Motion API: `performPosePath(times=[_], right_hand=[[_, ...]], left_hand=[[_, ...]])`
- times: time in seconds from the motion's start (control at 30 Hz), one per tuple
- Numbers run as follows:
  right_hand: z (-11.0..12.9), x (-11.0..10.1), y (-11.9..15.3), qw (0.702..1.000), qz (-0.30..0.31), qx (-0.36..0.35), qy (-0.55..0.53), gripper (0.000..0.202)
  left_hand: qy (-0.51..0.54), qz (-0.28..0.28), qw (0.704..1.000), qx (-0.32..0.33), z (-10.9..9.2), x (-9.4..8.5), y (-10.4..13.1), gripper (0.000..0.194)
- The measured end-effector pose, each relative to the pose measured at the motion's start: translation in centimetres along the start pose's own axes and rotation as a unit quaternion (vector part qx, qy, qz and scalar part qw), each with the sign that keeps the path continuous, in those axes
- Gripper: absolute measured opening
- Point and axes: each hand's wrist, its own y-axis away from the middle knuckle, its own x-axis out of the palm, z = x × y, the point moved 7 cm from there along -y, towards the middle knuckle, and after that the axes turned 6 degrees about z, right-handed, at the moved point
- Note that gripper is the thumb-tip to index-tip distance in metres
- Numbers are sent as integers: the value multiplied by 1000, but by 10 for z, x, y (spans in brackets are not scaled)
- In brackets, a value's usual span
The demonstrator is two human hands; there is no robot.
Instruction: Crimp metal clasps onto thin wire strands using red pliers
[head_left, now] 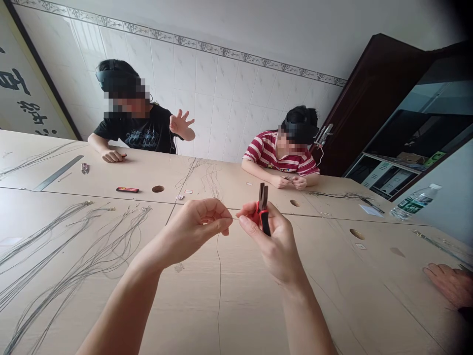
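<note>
My left hand [201,224] is raised over the middle of the table, thumb and fingers pinched on a small piece at the end of a thin dark cord [219,276], which hangs down toward me. Facing it, my right hand [271,236] holds red-and-black pliers [263,207] in its palm, jaws pointing up. The right thumb and forefinger also pinch close to the left fingertips, with a tiny golden bit between the two hands. Its exact shape is too small to tell.
Bundles of thin cords [92,256] lie at the left. Across the table [192,320] sit two people. A red-and-black knife [127,189], a metal ruler [59,172] and a water bottle [416,201] lie farther off. Another person's hand [449,283] rests at right.
</note>
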Motion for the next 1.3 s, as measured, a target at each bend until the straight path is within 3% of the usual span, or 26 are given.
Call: performPosePath(times=[0.43, 0.73, 0.87, 0.97, 1.13, 1.3], right_hand=[[4, 4, 0, 1000, -3, 2, 5, 11], [-9, 5, 2, 989, -2, 57, -134, 15], [-14, 6, 1, 981, 0, 75, -181, 18], [-14, 6, 1, 980, -7, 81, -180, 18], [-11, 9, 1, 982, -9, 88, -166, 18], [-4, 2, 3, 994, -39, 63, -80, 20]], left_hand=[[4, -18, 1000, 21, -7, -1, 0, 13], [18, -4, 998, 58, -9, 4, 1, 19], [15, -31, 998, 59, -9, 5, 2, 14], [-12, -64, 995, 72, -14, 2, 3, 7], [-60, -69, 994, 65, -17, -1, 3, 13], [-90, -78, 991, 54, -16, -5, 4, 16]])
